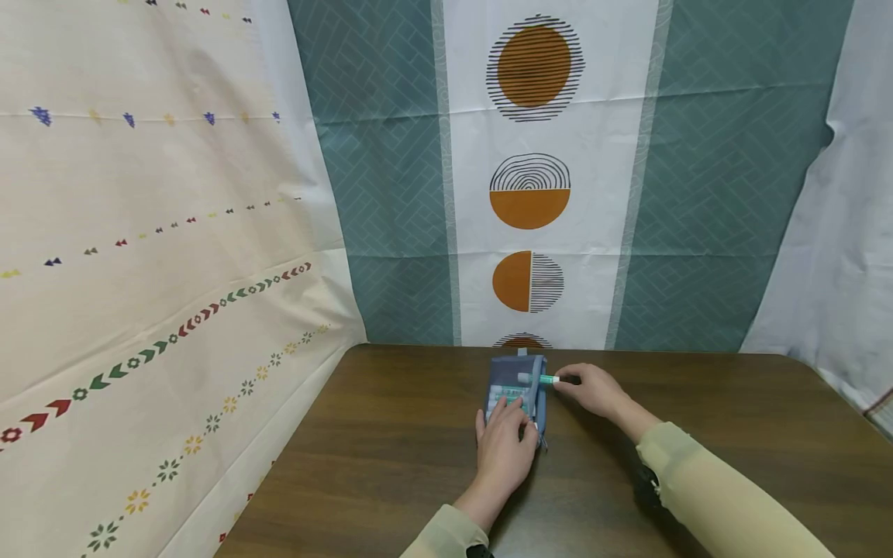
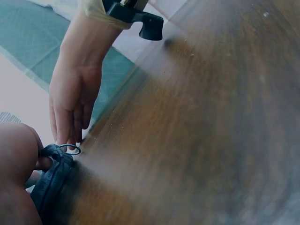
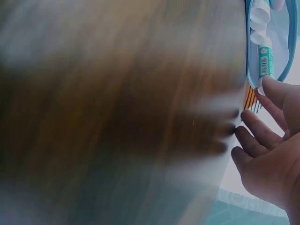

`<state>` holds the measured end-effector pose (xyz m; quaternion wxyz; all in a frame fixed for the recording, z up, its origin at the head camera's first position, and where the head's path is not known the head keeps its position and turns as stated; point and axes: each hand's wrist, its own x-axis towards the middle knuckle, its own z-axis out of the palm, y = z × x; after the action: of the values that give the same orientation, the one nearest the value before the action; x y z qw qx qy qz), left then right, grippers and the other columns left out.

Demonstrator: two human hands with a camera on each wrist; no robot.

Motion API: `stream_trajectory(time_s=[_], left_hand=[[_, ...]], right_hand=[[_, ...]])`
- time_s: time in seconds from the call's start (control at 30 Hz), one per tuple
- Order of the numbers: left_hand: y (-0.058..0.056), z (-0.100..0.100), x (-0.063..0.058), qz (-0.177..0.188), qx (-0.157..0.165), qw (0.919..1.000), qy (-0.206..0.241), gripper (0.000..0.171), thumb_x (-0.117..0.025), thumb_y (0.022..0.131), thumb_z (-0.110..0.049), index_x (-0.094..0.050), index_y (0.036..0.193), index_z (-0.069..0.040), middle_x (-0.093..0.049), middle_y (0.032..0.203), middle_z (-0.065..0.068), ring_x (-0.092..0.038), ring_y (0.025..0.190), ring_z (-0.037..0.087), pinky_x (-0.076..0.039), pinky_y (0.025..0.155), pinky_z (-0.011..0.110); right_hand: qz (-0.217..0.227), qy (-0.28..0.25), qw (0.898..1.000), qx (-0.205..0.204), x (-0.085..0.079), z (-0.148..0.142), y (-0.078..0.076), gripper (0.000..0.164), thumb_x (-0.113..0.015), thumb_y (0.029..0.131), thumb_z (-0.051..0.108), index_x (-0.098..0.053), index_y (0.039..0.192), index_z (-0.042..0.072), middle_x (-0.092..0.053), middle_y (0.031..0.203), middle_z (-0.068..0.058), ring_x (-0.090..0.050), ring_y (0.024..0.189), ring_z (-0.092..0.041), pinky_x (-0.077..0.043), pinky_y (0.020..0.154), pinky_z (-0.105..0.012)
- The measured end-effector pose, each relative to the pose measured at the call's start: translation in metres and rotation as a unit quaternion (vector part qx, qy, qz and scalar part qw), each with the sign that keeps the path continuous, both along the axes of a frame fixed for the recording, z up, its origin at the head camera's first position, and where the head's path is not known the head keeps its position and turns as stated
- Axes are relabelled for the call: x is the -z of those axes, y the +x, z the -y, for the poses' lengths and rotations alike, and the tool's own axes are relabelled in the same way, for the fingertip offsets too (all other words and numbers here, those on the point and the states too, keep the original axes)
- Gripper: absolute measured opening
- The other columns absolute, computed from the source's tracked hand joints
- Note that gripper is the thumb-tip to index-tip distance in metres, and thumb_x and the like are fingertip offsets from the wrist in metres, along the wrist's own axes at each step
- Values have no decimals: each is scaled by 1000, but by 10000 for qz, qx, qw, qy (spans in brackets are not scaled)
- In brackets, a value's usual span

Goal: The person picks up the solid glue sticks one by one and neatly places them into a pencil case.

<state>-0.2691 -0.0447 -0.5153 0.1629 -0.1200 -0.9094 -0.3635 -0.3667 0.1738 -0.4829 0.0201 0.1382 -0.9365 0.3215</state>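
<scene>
A blue-grey zip pouch (image 1: 515, 365) with a see-through front lies on the table, several white-and-green tubes (image 1: 504, 393) visible inside. My left hand (image 1: 498, 453) holds it from the near side, fingers over the front and thumb at the right edge. At the pouch's open right side, my right hand (image 1: 593, 387) pinches the end of one white-and-green tube (image 3: 265, 61) between thumb and forefinger. That tube lies partly within the opening, its barcode showing in the right wrist view. A zip-pull ring (image 2: 70, 149) sticks out from the pouch in the left wrist view.
The brown wooden table (image 1: 391, 418) ends just beyond the pouch, at a hanging teal and white cloth (image 1: 398, 294) with orange circles. A patterned cream cloth (image 1: 174, 310) borders the left side. White fabric (image 1: 823, 271) hangs on the right.
</scene>
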Motion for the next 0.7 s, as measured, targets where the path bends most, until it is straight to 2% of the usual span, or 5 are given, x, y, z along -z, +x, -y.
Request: stream_trajectory(time_s=[0.4, 0.7], left_hand=[[1, -1, -1, 15, 3, 10000, 26, 22, -67, 102, -16, -66, 80, -20, -69, 151, 6, -52, 152, 35, -20, 124, 77], [0, -1, -2, 77, -5, 10000, -11, 23, -66, 103, -17, -66, 81, -20, -69, 151, 5, -51, 153, 35, -20, 124, 77]], right_hand=[[93, 26, 9999, -55, 3, 16, -5, 35, -73, 107, 29, -78, 130, 3, -71, 137, -24, -61, 135, -47, -48, 112, -66], [93, 37, 9999, -134, 5, 23, -7, 38, -73, 107, 28, -76, 132, -1, -69, 139, -26, -61, 135, -48, -47, 113, -65]])
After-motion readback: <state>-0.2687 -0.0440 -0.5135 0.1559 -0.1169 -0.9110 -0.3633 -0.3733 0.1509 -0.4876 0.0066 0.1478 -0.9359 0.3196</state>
